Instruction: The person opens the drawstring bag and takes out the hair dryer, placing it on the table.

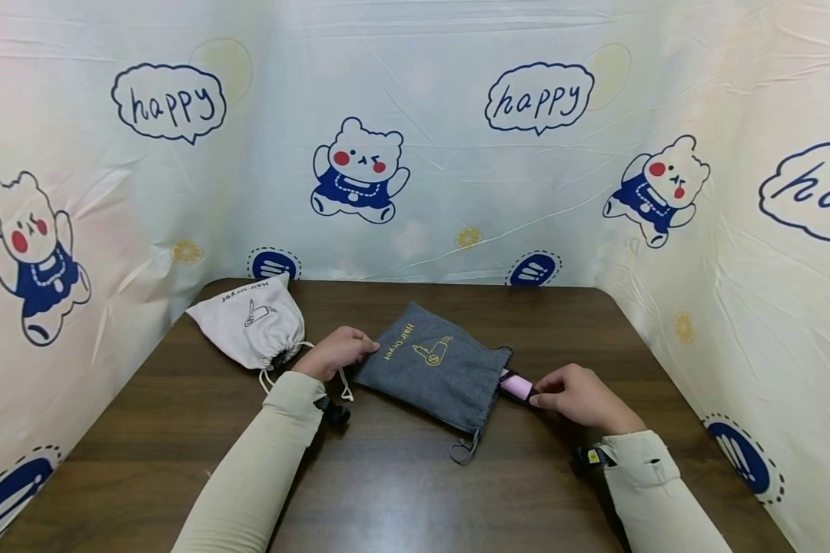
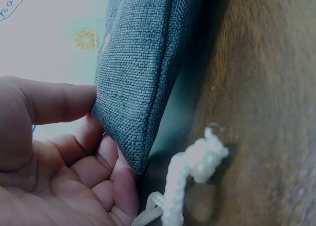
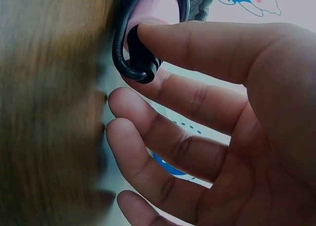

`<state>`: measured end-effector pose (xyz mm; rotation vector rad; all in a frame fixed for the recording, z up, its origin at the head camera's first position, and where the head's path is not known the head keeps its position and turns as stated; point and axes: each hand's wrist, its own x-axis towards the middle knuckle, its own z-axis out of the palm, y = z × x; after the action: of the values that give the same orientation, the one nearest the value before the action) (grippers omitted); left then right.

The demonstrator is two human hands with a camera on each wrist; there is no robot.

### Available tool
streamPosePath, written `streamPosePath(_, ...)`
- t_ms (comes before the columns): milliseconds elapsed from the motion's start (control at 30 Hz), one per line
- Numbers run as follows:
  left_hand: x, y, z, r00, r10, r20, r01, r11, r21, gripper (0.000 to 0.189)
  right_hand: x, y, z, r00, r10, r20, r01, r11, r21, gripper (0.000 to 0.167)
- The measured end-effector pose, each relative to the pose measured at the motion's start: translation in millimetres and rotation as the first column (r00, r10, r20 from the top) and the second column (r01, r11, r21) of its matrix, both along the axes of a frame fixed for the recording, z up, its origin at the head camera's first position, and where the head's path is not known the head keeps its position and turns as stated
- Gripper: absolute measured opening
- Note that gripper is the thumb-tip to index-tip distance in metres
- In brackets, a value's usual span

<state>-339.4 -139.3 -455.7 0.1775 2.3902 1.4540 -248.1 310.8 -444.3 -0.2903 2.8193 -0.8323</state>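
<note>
A dark grey cloth drawstring bag (image 1: 449,384), printed "Hair Dryer" in yellow, lies on the table with its mouth to the right. My left hand (image 1: 335,353) pinches its closed-end corner between thumb and fingers; the left wrist view shows that grey corner (image 2: 131,97) lifted off the wood. From the bag's mouth sticks out the pink handle of a hair dryer (image 1: 517,385), the rest hidden inside. At the handle's end my right hand (image 1: 584,395) pinches the black cord base (image 3: 140,56) between thumb and index finger, the other fingers loosely bent.
To the left, a white drawstring bag (image 1: 252,326), also printed "Hair Dryer", lies near the table's back left corner. Its white cord (image 2: 175,186) trails by my left hand. The brown table (image 1: 387,491) meets a printed curtain (image 1: 443,192) at the back and sides.
</note>
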Motion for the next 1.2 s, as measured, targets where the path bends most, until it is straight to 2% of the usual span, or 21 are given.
streamPosePath(333, 0.5, -0.9, -0.5, 1.000, 0.002, 0.005, -0.002, 1.000, 0.001, 0.024, 0.2, 1.2, 0.2, 1.000, -0.007, 0.015, 0.007, 1.000, 0.002, 0.020)
streamPosePath(600, 2.1, -1.4, 3.2, 1.000, -0.002, 0.014, 0.002, 1.000, -0.002, 0.030, -0.8, -1.3, -0.7, 1.000, 0.003, 0.008, -0.003, 1.000, 0.002, 0.022)
streamPosePath(733, 3.6, -1.0, 5.5, 1.000, -0.011, 0.024, 0.011, 1.000, 0.002, 0.034, -2.2, -3.6, -2.2, 0.999, 0.024, -0.022, -0.024, 1.000, 0.002, 0.032)
streamPosePath(967, 2.6, 0.4, 3.0, 1.000, -0.020, -0.020, 0.019, 0.998, -0.052, 0.033, -8.6, -10.4, -14.9, 0.996, 0.012, -0.093, -0.015, 1.000, -0.026, 0.056)
streamPosePath(1067, 2.5, 1.6, 2.3, 0.999, -0.032, -0.027, 0.031, 0.998, -0.046, 0.028, -9.1, -14.5, -18.8, 0.994, 0.007, -0.110, -0.012, 0.999, -0.044, 0.057)
streamPosePath(1200, 2.9, 2.8, 1.9, 0.999, -0.034, -0.029, 0.032, 0.998, -0.045, 0.031, -9.0, -19.2, -21.6, 0.991, -0.002, -0.137, -0.006, 0.999, -0.053, 0.050)
